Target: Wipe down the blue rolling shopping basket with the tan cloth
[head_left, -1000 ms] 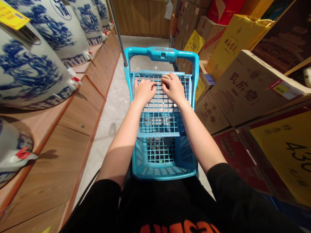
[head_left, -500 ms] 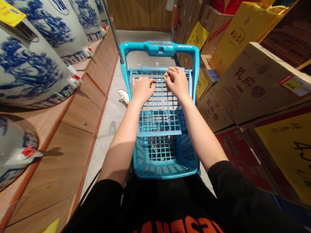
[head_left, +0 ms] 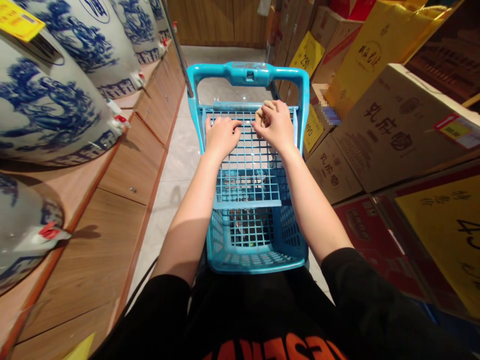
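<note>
A blue plastic shopping cart (head_left: 305, 100) stands straight in front of me. My left hand (head_left: 224, 137) rests on the left part of its wire-grid flap (head_left: 249, 187), the fingers bent and somewhat apart, with nothing visible in them. At the right of the same grid, my right hand (head_left: 278, 126) has a crumpled beige cloth (head_left: 261, 117) between thumb and fingers; part of the cloth is hidden by the hand. Below the flap lies the slatted cart basket (head_left: 258, 262), its lower grid dark underneath.
Along the left, large blue-and-white jars (head_left: 56, 110) with red-handled taps stand on a wooden cabinet (head_left: 123, 165). Stacked cardboard boxes (head_left: 397, 130), a yellow bag (head_left: 375, 50) and yellow price signs (head_left: 306, 55) line the right. A wooden panel (head_left: 210, 22) closes the far end.
A pale shoe left of the cart is no longer visible. The right hand has shifted slightly, with more of the cloth showing. The left hand keeps its place on the grid.
</note>
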The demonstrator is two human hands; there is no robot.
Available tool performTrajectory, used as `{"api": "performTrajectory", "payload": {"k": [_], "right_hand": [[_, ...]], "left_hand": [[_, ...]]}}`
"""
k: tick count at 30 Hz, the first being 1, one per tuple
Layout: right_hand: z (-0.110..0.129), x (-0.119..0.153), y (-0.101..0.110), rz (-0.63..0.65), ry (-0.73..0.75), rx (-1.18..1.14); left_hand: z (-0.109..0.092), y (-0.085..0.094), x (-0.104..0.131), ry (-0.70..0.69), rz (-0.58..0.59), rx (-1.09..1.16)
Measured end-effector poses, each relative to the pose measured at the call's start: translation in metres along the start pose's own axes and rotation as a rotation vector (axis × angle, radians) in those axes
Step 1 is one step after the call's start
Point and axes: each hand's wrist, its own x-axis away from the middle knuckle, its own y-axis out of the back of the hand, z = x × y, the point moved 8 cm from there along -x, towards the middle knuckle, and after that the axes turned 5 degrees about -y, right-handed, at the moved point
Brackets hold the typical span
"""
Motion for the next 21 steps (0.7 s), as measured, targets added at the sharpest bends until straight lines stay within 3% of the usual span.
{"api": "performTrajectory", "payload": {"k": [4, 11, 17, 19, 21], "right_hand": [[-0.02, -0.003, 0.005, -0.05, -0.052, 0.02], [0.016, 0.001, -0.013, 0.132, 0.106, -0.024], [-0.035, -0.005, 0.008, -0.04, -0.089, -0.106], [-0.037, -0.004, 0.009, -0.048, -0.12, -0.098], [-0.022, -0.002, 0.002, 0.001, -0.08, -0.078]], "left_hand": [[0.002, -0.002, -0.002, -0.002, 0.002, 0.005], [0.002, -0.003, -0.003, -0.002, -0.017, 0.055], [-0.001, -0.002, -0.002, 0.007, 0.001, 0.052], [-0.001, -0.001, -0.002, 0.008, 0.0, 0.053], [-0.001, -0.001, -0.001, 0.008, 0.002, 0.051]]}}
